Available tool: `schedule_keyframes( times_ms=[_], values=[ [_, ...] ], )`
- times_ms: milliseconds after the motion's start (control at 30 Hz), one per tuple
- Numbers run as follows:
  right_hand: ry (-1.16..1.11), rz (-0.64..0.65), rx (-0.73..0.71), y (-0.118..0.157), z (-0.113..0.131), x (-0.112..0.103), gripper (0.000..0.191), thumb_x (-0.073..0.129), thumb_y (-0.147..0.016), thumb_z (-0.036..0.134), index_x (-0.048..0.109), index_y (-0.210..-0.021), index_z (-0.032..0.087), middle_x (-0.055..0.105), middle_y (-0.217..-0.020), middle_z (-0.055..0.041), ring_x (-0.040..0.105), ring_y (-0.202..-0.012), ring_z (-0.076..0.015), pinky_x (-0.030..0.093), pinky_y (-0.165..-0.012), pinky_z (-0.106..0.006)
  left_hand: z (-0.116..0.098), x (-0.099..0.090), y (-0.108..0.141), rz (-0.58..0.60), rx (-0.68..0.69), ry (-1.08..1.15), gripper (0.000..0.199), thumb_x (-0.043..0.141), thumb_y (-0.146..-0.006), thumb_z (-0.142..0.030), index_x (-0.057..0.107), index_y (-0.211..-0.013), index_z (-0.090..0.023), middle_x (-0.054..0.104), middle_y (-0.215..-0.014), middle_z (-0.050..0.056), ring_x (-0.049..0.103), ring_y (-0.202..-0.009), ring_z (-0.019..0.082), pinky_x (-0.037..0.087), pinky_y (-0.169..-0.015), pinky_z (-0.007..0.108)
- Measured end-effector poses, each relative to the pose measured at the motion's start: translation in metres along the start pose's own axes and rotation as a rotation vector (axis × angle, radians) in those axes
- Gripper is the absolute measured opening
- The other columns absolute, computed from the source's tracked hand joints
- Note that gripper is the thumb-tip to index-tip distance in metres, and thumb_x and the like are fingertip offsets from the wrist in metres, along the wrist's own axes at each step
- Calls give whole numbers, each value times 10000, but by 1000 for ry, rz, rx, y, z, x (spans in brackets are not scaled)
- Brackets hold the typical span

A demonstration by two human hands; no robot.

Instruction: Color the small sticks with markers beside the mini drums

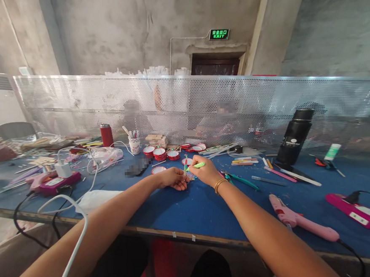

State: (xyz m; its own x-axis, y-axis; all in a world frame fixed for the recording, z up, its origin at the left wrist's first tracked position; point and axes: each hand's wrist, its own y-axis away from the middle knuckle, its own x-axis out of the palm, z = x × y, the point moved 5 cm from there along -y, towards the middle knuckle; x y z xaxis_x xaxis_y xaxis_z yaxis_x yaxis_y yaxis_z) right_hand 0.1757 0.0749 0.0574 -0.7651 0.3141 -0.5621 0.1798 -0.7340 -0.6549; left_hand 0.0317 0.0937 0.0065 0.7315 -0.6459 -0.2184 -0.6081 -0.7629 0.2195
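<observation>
My left hand is closed round a small coloured stick that stands up from its fingertips. Just to the right, my right hand grips a light green pen, its tip end close to the stick. Behind the hands lies a red-rimmed white disc, and another disc is left of them. Small colourful pieces show between the hands on the blue table; their shapes are too small to make out.
Stacked red-rimmed discs, a pen cup and a red bottle stand behind. Teal pliers, a pink glue gun, a black bottle and a power strip are at right. A white cable crosses my left forearm.
</observation>
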Motion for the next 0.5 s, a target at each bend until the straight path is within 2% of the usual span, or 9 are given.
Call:
schedule_keyframes(
  times_ms=[500],
  values=[
    [-15,-14,4,0,1,-1,132,533,-698,241,452,-600,206,495,-555,50,424,-540,-110,270,-528,-231,-1,1,1,-8,-5,-11,248,675,-745,-351,610,-828,-126,683,-666,52,614,-550,103,468,-571,230]
  ],
)
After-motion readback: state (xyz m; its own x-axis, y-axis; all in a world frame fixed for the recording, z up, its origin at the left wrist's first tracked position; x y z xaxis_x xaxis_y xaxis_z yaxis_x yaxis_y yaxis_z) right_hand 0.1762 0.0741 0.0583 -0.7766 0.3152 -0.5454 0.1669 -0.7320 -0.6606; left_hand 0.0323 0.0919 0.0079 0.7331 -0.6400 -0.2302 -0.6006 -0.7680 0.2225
